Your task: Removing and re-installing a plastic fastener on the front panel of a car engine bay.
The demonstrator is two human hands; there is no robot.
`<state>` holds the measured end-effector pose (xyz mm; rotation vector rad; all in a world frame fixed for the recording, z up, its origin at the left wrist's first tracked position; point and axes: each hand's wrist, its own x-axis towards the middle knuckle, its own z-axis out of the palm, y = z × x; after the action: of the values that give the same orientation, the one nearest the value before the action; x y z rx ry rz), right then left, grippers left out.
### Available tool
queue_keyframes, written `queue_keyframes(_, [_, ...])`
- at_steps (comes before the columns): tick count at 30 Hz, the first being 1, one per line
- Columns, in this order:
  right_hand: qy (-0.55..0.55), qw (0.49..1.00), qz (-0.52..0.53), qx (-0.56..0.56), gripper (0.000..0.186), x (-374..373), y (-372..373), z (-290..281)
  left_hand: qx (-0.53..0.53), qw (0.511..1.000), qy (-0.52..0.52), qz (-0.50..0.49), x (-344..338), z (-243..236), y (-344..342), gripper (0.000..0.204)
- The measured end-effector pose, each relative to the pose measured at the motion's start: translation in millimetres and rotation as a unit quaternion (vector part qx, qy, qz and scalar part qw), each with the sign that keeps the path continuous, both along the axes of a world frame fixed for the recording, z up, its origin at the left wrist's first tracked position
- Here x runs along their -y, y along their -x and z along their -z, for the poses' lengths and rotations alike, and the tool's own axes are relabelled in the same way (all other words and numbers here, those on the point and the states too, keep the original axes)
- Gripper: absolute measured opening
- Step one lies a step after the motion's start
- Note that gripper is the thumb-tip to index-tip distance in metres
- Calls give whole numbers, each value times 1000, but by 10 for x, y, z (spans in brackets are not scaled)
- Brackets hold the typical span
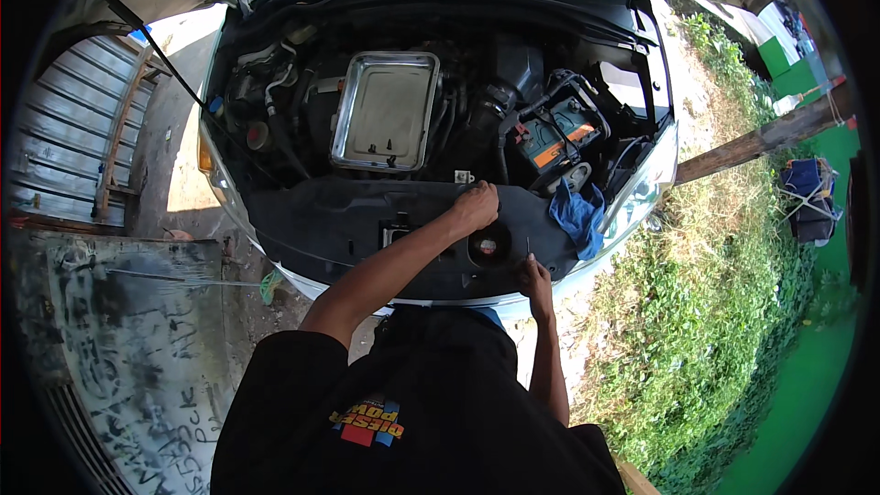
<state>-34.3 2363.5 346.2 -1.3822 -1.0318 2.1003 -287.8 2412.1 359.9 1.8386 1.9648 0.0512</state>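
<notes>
Engine-bay panel (293,225) lies beneath the left hand (476,207) and right hand (538,279).

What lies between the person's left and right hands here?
In the head view, a round opening in the black cover lies between the left hand and right hand.

A black short-sleeved shirt (435,403) bears a multicoloured print (369,423).

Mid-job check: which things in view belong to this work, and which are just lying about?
Likely part of the work:
black cover, with the left hand and right hand at it
metal tray holding small dark pieces

Likely just lying about:
crumpled blue cloth
corrugated metal sheet, far left
</notes>
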Motion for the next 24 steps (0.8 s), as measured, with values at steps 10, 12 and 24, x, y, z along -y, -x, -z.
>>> queue_keyframes(10, [-16, 1000, 13, 12, 46, -92, -9, 107, -1, 998, -62, 31, 183, -221, -70, 40])
queue_keyframes(12, [-22, 1000, 17, 0, 47, -91, 1, 139, -11, 992, -126, 30, 226, -216, -60, 36])
queue_keyframes(24, [-61, 998, 31, 0, 48, -131, -22, 243, 31, 989, -141, 34, 184, -170, -38, 28])
